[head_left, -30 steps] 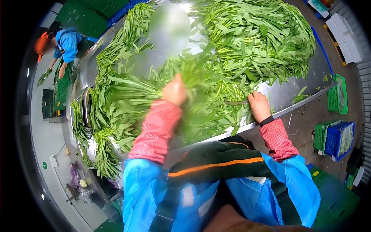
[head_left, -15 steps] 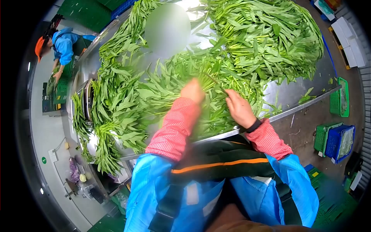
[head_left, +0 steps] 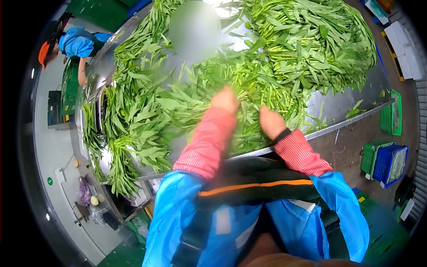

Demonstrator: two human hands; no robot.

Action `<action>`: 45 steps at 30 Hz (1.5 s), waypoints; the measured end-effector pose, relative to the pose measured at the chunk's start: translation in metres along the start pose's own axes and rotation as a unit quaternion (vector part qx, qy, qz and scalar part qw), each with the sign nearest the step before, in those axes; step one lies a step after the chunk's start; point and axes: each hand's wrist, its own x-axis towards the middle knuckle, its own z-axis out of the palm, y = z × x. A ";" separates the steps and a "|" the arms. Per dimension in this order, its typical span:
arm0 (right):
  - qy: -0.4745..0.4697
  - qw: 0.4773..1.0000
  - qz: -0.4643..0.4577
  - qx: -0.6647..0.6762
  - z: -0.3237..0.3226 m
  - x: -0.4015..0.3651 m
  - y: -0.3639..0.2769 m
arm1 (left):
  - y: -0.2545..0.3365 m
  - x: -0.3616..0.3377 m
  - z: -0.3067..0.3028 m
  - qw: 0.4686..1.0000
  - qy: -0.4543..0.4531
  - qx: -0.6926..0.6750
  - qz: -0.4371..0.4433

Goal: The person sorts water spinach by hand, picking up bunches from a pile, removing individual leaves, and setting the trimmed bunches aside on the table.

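My left hand is closed around a bunch of water spinach, its leaves fanning out to the left and its cut-looking pale stems to the right. Close by on the right, my right hand is curled into a fist. A thin dark knife showed in that fist half a second ago; at this moment its blade is hidden or lost in blur. Loose stems and leaves lie beneath and beyond both hands. A tall heap of water spinach rises at the upper right of the metal table.
More bunches line the table's left side, some overhanging its edge. At the upper left a co-worker in blue leans beside a green crate. A green basket and a blue basket stand on the floor to the right.
My right hand has turned and shifted slightly down, and the knife no longer shows. My left hand has moved a little right with the bunch. The co-worker's arm has shifted to the right.
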 end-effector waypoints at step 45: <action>-0.249 0.500 -0.050 0.828 -0.046 0.077 -0.122 | -0.038 -0.091 -0.107 0.831 -0.020 -0.556 0.016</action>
